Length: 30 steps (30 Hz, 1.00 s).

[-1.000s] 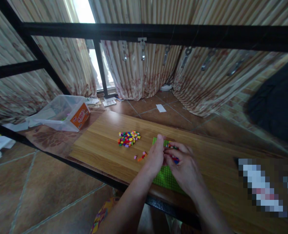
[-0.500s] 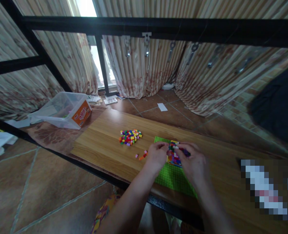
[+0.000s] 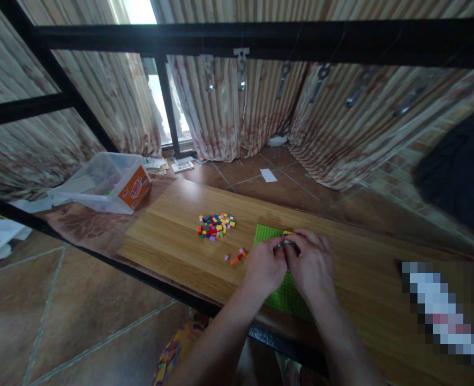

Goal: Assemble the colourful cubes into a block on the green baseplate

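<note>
My left hand (image 3: 265, 265) and my right hand (image 3: 312, 262) meet over a green studded baseplate (image 3: 288, 297) on the wooden table. Between their fingertips a small strip of the multicoloured toy brick build (image 3: 288, 243) shows. The fingers of both hands are curled in and pressed against it; most of the build is hidden beneath them. Left of my left hand lie a few loose bricks (image 3: 239, 256), orange, red and pink. Farther left is a heap of small coloured bricks (image 3: 216, 226).
A clear plastic bin (image 3: 104, 182) with an orange label stands on the cloth at the far left end. The wooden tabletop (image 3: 168, 236) has a dark metal edge in front. A dark bar (image 3: 261, 40) with hanging clips crosses above. A blurred-out object (image 3: 441, 313) lies at right.
My hands have drawn together, the right one shifting left, and now cover most of the brick build that showed between them before. The view has shifted slightly.
</note>
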Each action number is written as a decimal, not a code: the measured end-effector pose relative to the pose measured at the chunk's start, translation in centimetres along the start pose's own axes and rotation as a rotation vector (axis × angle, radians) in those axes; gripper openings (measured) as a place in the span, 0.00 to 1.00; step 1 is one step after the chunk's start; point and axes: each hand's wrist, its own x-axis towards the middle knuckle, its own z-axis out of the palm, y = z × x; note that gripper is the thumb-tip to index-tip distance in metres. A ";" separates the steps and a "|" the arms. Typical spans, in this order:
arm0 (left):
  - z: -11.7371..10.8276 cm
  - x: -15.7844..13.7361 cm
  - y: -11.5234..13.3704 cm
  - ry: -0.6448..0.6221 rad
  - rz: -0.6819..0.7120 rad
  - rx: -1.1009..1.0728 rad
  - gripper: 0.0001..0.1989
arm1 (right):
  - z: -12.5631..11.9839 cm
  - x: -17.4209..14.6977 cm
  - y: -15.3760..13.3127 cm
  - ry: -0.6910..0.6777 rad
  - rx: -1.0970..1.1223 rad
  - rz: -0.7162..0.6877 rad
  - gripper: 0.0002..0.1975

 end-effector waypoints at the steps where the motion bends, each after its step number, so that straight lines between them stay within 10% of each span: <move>1: 0.0 -0.1 0.1 -0.004 -0.004 0.008 0.17 | 0.1 0.0 0.1 0.002 0.014 0.000 0.14; 30: 0.2 -0.2 -0.1 -0.036 0.032 0.155 0.16 | 1.4 0.1 1.2 0.076 0.107 0.187 0.18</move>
